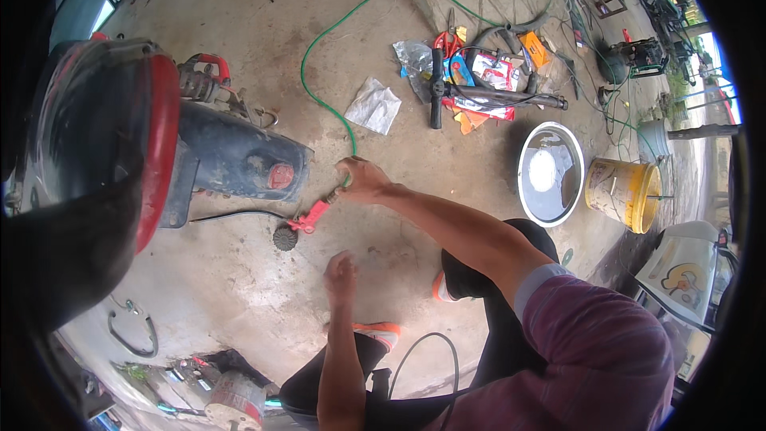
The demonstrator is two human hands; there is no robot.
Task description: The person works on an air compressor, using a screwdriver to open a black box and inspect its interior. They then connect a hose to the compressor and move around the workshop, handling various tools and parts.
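Observation:
My right hand (365, 181) is closed around the end of a green air hose (306, 60), where it meets a red tyre inflator (312, 215). The inflator is held low over the concrete, with a round dark gauge (285, 238) at its lower end. From it a thin black hose (239, 212) runs left, beneath the dark fender of a motorcycle (231, 148). Closer to me, my left hand (341, 275) is loosely curled, apart from the inflator, and nothing shows in it.
A floor pump (495, 96) lies across scattered tools and packets at the back right. Right of my arm stand a metal basin (550, 175) of water and a yellow bucket (621, 194). A white cloth (373, 106) lies on the floor; an air compressor (634, 58) stands farther off.

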